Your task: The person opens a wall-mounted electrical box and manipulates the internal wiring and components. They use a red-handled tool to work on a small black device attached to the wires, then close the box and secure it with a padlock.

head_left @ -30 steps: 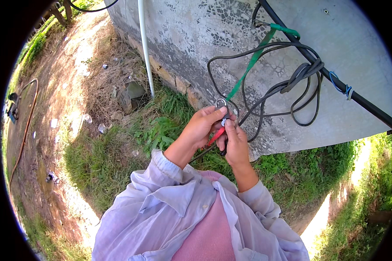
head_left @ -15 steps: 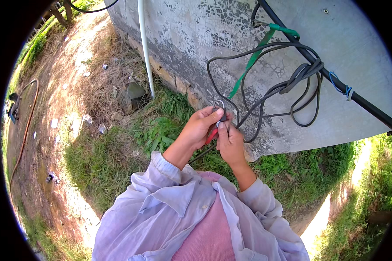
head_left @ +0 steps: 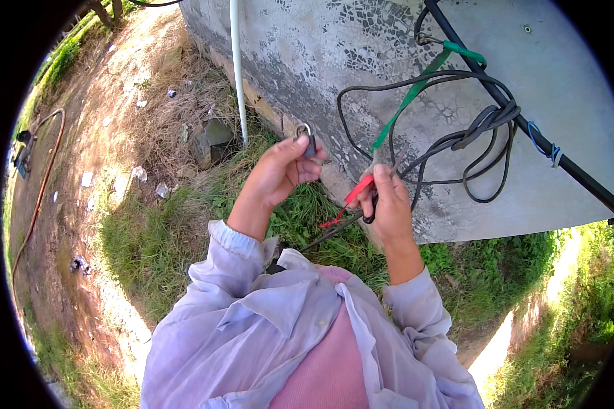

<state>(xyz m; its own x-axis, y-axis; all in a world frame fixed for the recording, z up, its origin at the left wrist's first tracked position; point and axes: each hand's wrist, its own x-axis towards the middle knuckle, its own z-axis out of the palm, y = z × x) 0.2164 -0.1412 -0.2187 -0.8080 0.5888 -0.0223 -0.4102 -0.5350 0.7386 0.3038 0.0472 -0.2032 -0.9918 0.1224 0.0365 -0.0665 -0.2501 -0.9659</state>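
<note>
My left hand [head_left: 280,170] holds a dark padlock [head_left: 310,146] with a silver shackle between thumb and fingers, away from the wall. To its right, my right hand [head_left: 389,204] grips a red strip [head_left: 360,187] with a thin dangling tail, along with a black-handled object [head_left: 371,213] whose blurred metal part points toward the wall. Above that hand a green strap [head_left: 411,95] runs down from a black pipe [head_left: 552,150], among loops of dark cable [head_left: 481,196].
A weathered concrete wall [head_left: 307,48] carries a white pipe [head_left: 239,82]. Below are grass [head_left: 471,286], dry dirt with scattered litter [head_left: 86,179] and a rock [head_left: 218,133]. A brown hose [head_left: 42,191] lies at far left.
My hands have separated: the left moved left and up with the padlock, the right moved right and up with the red strip and black-handled object. The view shifted slightly.
</note>
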